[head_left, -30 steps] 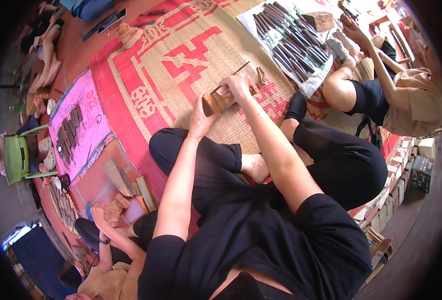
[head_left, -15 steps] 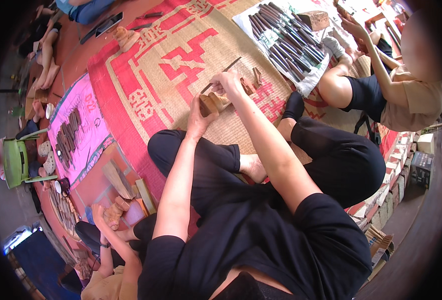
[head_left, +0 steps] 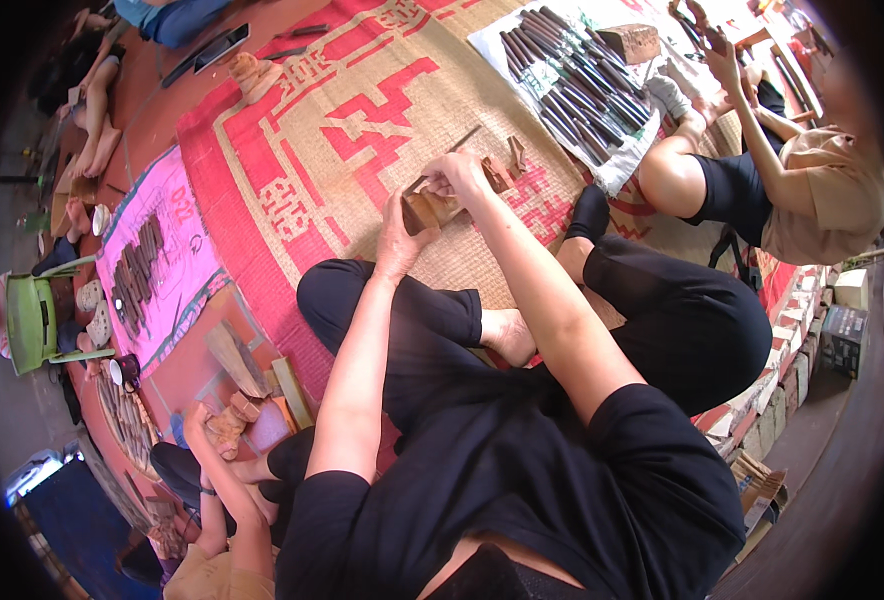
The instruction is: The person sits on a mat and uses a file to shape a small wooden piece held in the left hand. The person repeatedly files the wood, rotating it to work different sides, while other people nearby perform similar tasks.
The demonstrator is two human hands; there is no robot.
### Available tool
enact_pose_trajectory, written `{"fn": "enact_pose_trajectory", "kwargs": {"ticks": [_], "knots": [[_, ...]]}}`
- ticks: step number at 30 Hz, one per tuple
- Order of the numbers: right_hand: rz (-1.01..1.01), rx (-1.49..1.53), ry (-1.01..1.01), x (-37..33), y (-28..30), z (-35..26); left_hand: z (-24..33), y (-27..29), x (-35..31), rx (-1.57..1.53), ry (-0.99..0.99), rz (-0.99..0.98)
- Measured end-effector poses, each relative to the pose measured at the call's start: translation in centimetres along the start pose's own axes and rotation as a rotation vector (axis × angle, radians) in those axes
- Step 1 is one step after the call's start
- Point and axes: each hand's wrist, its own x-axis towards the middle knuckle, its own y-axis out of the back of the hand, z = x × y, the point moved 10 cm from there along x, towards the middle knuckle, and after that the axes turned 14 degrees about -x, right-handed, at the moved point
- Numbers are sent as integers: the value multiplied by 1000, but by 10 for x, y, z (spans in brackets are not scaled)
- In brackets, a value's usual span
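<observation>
My left hand (head_left: pixel 400 244) is closed around a small carved wooden piece (head_left: pixel 430 212), gripping its near left side above the woven mat. My right hand (head_left: pixel 459 173) is bent over the top of the same piece, its fingers closed on a slim carving tool (head_left: pixel 466 139). One dark end of that tool sticks out past the far side of my right hand; its working tip is hidden by the fingers. Just right of my right hand lie a reddish-brown wooden block (head_left: pixel 497 176) and a small angular wooden piece (head_left: pixel 516 155).
A white cloth (head_left: pixel 617 180) at the far right carries many dark-handled tools (head_left: pixel 577 100) and a wood block (head_left: pixel 630 42). A co-worker (head_left: pixel 822 190) sits beside it. Left are a pink sheet with tools (head_left: pixel 137 270) and another person's hand on a carving (head_left: pixel 227 430).
My right hand has shifted slightly down toward the wooden piece, and the tool has moved with it. My left hand stays nearly in place. The co-worker at right has raised a hand slightly.
</observation>
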Motion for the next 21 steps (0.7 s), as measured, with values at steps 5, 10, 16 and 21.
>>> {"fn": "enact_pose_trajectory", "kwargs": {"ticks": [5, 10, 16, 21], "knots": [[12, 42, -53, 13, 1, 16, 9, -1, 0, 46, -18, 3], [10, 86, -92, 33, 13, 36, 17, -2, -1, 124, -44, 1], [-42, 154, -114, 6, -8, 16, 13, 1, -1, 79, -43, 15], [-10, 46, -106, 14, 16, 23, 12, -1, 0, 85, -43, 9]]}}
